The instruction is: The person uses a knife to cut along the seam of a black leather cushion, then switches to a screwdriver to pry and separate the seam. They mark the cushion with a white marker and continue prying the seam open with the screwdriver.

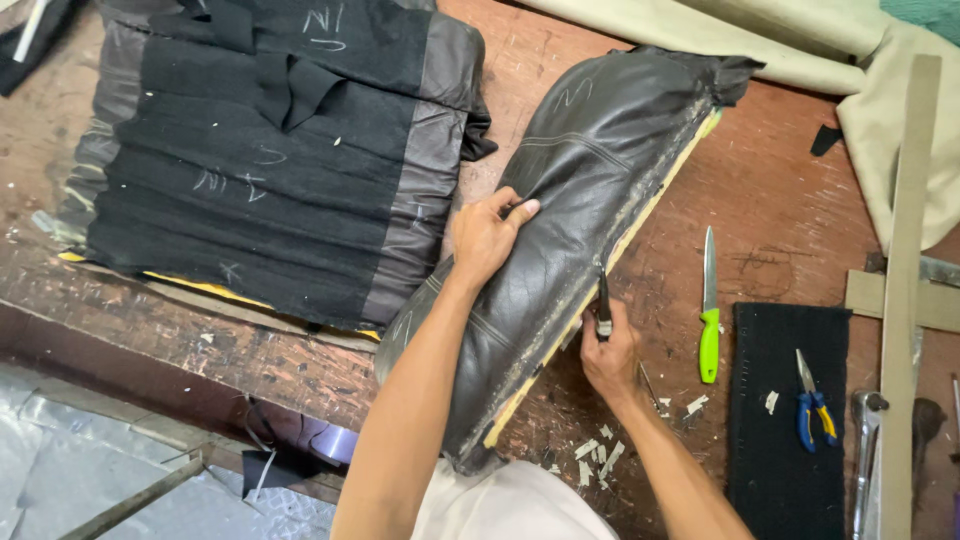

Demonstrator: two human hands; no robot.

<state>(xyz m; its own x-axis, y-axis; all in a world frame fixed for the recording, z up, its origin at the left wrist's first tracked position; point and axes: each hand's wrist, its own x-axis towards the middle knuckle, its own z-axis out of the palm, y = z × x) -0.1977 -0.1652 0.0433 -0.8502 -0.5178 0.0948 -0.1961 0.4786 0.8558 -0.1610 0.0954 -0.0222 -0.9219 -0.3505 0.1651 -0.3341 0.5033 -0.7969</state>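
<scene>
A long dark leather seat cover (580,170) with a yellow foam edge lies slantwise across the brown workbench (760,190). My left hand (487,236) presses flat on the leather near its middle, fingers curled over a fold. My right hand (607,352) grips a small dark-handled tool (603,300) whose tip touches the cover's foam edge. The tool's lower end is hidden in my fist.
A black and grey padded cushion cover (270,160) with chalk marks lies at the left. A green-handled knife (709,310), a black fabric strip (785,400) with blue-and-yellow pliers (812,405), a long wooden ruler (903,300), beige cloth (800,40) and white scraps (600,455) are at the right.
</scene>
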